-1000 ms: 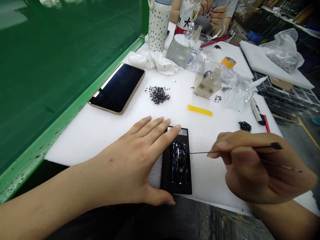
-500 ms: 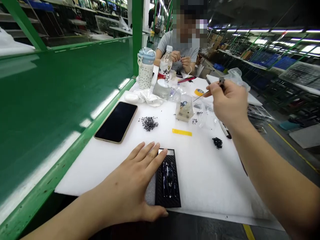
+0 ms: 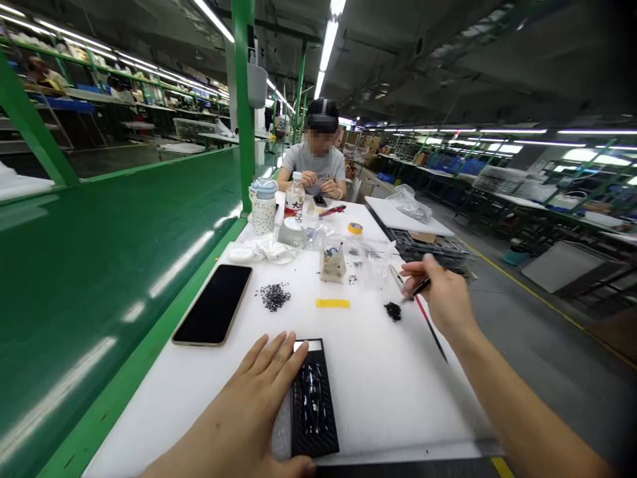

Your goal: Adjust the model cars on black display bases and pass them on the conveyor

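From the head camera, the person's left hand (image 3: 243, 411) lies open and flat at the near edge of the table (image 3: 378, 405), its fingers spread and their tips touching the upper left of a black carbon-textured tray (image 3: 314, 435). The tray sits near the table's near edge, right of centre of the hand, and holds a glossy dark shape (image 3: 311, 398) too small to identify. A grey foam strip (image 3: 281, 431) lies against its left side.

The right hand (image 3: 442, 295) is raised above the right edge of the table, its grip clenched on a thin dark-handled tool (image 3: 421, 287). Just below that hand, a long red-and-black stick (image 3: 430, 327) runs along the table's right edge. Nearby lies a small heap of black granules (image 3: 393, 311).

Toward the middle of the table are a yellow strip (image 3: 332, 303) and a second heap of black granules (image 3: 275, 297), with a smartphone (image 3: 213, 304) lying face up near the left edge. Farther along stand a clear plastic box (image 3: 332, 264) with cloudy liquid, a roll of yellow tape (image 3: 355, 228), a glass mug (image 3: 291, 232), a white cloth (image 3: 263, 251), a dotted flask (image 3: 263, 207) and a water bottle (image 3: 294, 196). At the far end sits a co-worker (image 3: 318, 153), whose hands (image 3: 313, 179) are together above the table.
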The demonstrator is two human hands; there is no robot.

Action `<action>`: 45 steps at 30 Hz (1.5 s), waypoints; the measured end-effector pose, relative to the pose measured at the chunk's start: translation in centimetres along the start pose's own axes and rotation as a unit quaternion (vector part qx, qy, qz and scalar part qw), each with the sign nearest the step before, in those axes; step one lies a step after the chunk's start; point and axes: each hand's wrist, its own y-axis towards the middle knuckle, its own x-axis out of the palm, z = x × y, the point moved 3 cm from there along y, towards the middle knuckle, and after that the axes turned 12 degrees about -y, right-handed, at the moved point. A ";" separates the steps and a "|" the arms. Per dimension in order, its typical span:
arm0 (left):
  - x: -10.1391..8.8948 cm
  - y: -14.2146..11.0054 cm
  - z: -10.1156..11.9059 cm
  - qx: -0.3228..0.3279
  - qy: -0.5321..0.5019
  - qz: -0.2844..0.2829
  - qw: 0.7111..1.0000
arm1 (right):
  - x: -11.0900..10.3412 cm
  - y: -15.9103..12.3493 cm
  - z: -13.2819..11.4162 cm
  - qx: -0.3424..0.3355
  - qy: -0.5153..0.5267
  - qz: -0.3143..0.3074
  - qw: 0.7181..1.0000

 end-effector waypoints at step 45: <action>-0.8 -0.7 0.5 0.106 0.235 0.101 0.961 | -3.5 -7.1 9.6 0.133 0.031 0.035 0.990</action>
